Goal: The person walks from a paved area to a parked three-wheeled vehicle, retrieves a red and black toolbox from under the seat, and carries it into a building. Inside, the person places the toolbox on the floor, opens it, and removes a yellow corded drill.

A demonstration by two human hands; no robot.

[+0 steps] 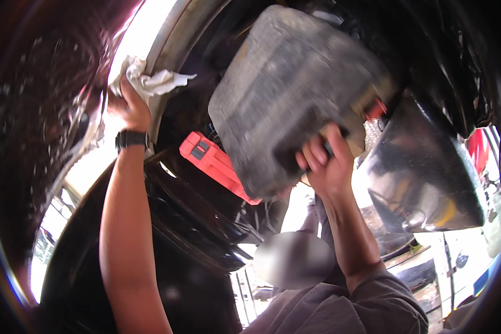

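My right hand is closed round the handle of a scuffed black plastic carrying case, which hangs tilted. A red piece shows at the case's right edge. My left hand, with a dark watch on the wrist, is raised at the left beside a pale metal edge. A crumpled white cloth is in its grip, sticking out past the thumb. Below and left of the case, partly covered by it, lies a red plastic case with a dark latch.
Glossy black vehicle panels curve around the lower left. Another shiny dark panel stands at the right, with a red object beyond it. A blurred oval hides part of the lower middle. Strong light washes out the left gap.
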